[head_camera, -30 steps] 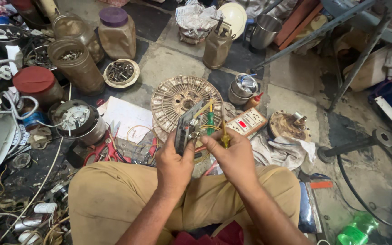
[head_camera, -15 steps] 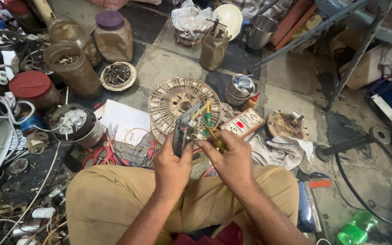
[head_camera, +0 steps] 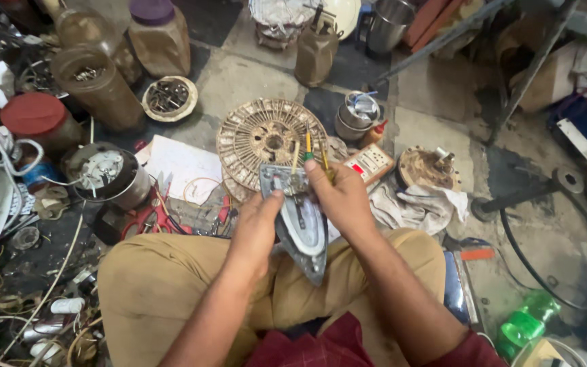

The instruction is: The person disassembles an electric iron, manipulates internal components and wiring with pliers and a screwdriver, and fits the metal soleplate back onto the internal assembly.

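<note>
Gripping one metal iron soleplate (head_camera: 298, 221), left hand (head_camera: 256, 228) and right hand (head_camera: 341, 200), two yellow-handled tools (head_camera: 308, 143) alongside.

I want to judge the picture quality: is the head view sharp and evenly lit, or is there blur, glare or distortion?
Head view: soft, even light, no hard shadows; the iron soleplate held between left hand and right hand shows a mild sheen; the centre is sharp, the edges bend slightly as with a wide lens.
</note>
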